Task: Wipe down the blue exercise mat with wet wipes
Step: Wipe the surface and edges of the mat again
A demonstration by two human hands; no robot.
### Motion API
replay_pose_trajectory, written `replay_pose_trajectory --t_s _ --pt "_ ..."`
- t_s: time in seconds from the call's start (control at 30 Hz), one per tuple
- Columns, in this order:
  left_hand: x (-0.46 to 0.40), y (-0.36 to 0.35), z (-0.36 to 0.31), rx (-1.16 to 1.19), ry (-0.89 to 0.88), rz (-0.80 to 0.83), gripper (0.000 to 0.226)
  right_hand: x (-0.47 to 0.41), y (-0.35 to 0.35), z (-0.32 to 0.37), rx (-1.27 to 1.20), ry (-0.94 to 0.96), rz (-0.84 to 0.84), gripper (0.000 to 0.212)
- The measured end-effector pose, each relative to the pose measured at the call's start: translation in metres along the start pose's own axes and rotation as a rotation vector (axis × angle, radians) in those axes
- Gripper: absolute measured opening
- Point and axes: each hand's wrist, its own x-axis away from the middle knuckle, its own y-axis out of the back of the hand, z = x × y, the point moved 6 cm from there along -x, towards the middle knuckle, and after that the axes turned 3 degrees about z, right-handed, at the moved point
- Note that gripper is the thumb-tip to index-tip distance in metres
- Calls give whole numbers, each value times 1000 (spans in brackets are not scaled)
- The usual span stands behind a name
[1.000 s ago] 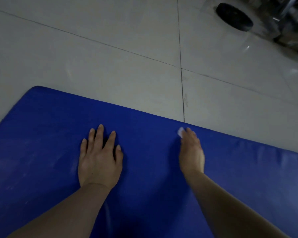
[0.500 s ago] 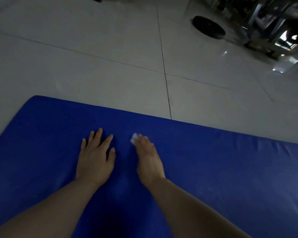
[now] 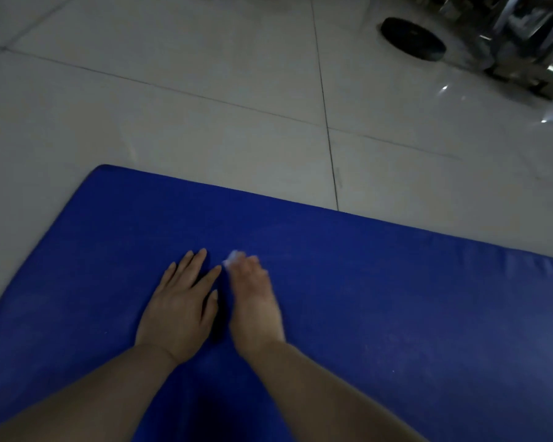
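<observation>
The blue exercise mat [image 3: 396, 298] lies on the tiled floor and fills the lower part of the head view. My left hand [image 3: 181, 301] rests flat on the mat with its fingers spread. Right beside it, my right hand [image 3: 254, 301] presses a small white wet wipe [image 3: 232, 259] against the mat. Only a tip of the wipe shows past the fingertips; the rest is hidden under the hand, which is slightly blurred.
Pale floor tiles [image 3: 205, 106] stretch beyond the mat's far edge and left corner. A black round disc [image 3: 412, 38] lies on the floor at the upper right, next to shiny metal equipment [image 3: 524, 36].
My right hand has slid the wipe leftward across the mat, ending close beside my left hand. The left hand has stayed planted.
</observation>
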Motion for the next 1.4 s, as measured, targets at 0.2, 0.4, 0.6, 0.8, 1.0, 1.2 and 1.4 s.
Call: replay_pose_trajectory --t_s 0.2,0.4,0.6,0.8,1.0,1.2,1.4 --pt "0 3 0 32 -7 -8 69 21 36 -68 279 -128 -100 78" --pt "0 2 -1 28 -3 -17 71 88 107 -180 -32 -780 -392 77" --pt "1 4 -2 28 -20 -21 60 37 44 -75 -9 -372 -195 73" --pt "1 3 0 11 -29 -10 48 32 -6 1 3 -7 -55 83" --pt "1 4 -2 17 -30 -29 46 81 64 -122 12 -409 -263 86" --pt "2 4 -8 -17 -56 -10 59 98 63 -147 45 -523 -256 90" --pt "37 -9 -23 -81 -23 72 63 97 59 -149 45 -542 -215 87"
